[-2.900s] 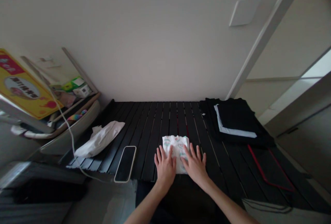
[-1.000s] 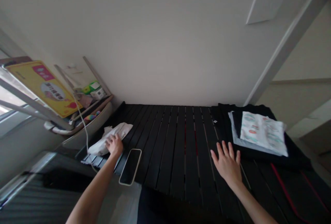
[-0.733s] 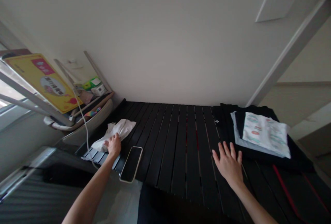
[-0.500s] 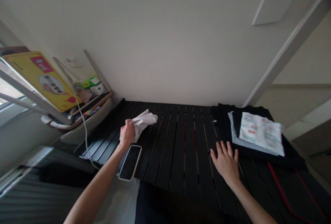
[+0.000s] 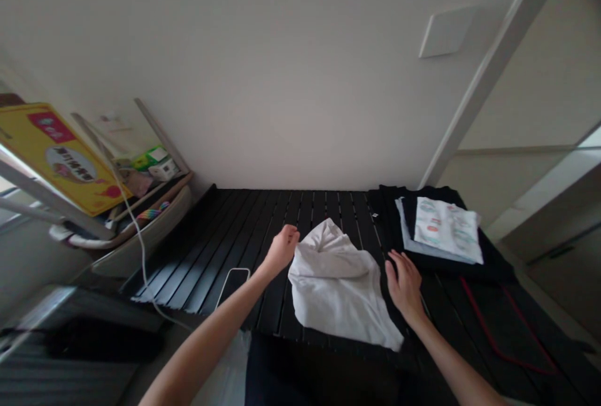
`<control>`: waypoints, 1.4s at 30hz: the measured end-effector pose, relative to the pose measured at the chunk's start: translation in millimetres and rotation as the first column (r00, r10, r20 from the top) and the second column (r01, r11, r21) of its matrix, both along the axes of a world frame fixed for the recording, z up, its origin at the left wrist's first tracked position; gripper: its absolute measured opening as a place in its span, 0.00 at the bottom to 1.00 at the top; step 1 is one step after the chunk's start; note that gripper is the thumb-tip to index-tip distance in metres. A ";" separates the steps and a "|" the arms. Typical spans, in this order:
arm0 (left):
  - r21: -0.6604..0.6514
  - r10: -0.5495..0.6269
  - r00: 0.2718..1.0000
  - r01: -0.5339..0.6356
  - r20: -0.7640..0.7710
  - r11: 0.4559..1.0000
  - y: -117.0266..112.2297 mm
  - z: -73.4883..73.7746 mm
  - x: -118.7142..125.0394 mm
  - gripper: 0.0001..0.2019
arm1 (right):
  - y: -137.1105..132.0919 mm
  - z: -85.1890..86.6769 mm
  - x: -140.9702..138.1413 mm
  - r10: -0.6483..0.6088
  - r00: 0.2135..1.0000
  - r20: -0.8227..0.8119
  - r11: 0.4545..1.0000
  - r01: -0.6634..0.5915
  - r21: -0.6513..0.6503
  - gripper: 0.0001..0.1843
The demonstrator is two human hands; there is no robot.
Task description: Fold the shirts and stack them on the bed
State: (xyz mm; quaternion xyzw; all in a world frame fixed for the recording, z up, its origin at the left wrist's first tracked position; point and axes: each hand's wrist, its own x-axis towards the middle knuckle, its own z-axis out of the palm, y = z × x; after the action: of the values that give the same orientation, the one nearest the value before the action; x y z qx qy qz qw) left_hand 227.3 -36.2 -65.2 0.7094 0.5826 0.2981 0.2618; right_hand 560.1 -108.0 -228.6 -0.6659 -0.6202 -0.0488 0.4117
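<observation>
A crumpled white garment (image 5: pixel 340 293) lies partly spread on the black slatted table (image 5: pixel 206 237), its upper part folded over on itself. At its upper left edge is my left hand (image 5: pixel 280 248), fingers curled closed against the fabric. My right hand (image 5: pixel 404 282) rests just right of the garment, fingers apart and holding nothing. Beyond that hand sits a stack of folded clothes, with a white printed cloth (image 5: pixel 446 231) on top, a light grey piece (image 5: pixel 422 248) under it and black cloth (image 5: pixel 488 265) at the bottom.
A phone (image 5: pixel 233 282) lies on the table, partly behind my left forearm. To the left stands a holder with a yellow board (image 5: pixel 66 156), small boxes (image 5: pixel 162 165) and a white cable (image 5: pixel 143 256). The wall (image 5: pixel 291 81) rises behind the table.
My left hand has moved right with the white garment, which was bunched up and now lies more spread out before me. The right hand remains open near the folded stack. The view has shifted slightly right.
</observation>
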 end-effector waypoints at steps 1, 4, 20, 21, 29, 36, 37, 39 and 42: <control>0.009 -0.073 0.996 0.074 -0.060 0.997 -11.4 -8.4 5.6 0.15 | -1.0 1.6 -1.0 0.034 0.999 0.018 0.999 -0.034 -0.019 0.23; 0.013 -0.283 0.903 0.303 -0.322 0.953 -36.8 -30.9 18.5 0.24 | -4.5 8.3 -8.2 0.133 0.983 0.130 0.987 -0.120 -0.105 0.23; -0.121 -0.508 0.688 0.529 -0.518 0.840 -141.7 -83.0 46.5 0.58 | -38.4 146.2 -85.2 0.653 0.744 -0.143 0.731 -0.668 -0.138 0.13; -0.116 -0.483 0.668 0.516 -0.566 0.849 -148.2 -91.1 50.2 0.58 | -36.8 157.5 -89.8 0.688 0.698 -0.197 0.684 -0.715 -0.145 0.14; -0.070 -0.485 0.637 0.562 -0.599 0.824 -153.4 -96.6 40.0 0.47 | -24.7 144.6 -80.6 0.438 0.811 -0.387 0.786 -0.555 -0.273 0.20; -0.054 -0.518 0.687 0.576 -0.510 0.816 -172.2 -89.2 21.8 0.23 | -29.1 116.7 -72.6 0.673 0.629 -0.389 0.546 -0.778 -0.312 0.23; -0.044 -0.518 0.709 0.570 -0.479 0.820 -176.3 -89.2 19.7 0.20 | -29.1 113.0 -73.9 0.698 0.640 -0.321 0.539 -0.764 -0.354 0.29; -0.032 -0.506 0.772 0.537 -0.385 0.843 -182.8 -88.3 15.0 0.19 | -27.9 104.9 -79.5 0.719 0.675 -0.168 0.546 -0.697 -0.464 0.41; -0.037 -0.392 0.904 0.392 -0.169 0.919 -185.5 -85.5 6.0 0.20 | -22.7 94.5 -94.8 0.734 0.678 -0.039 0.521 -0.599 -0.608 0.46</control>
State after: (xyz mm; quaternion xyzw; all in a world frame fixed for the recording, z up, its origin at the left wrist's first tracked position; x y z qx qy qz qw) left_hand 233.3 -221.7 -150.8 0.8347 0.4491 0.1764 0.2655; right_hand 465.3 -130.6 -134.1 -0.4554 -0.8540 0.2289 0.1044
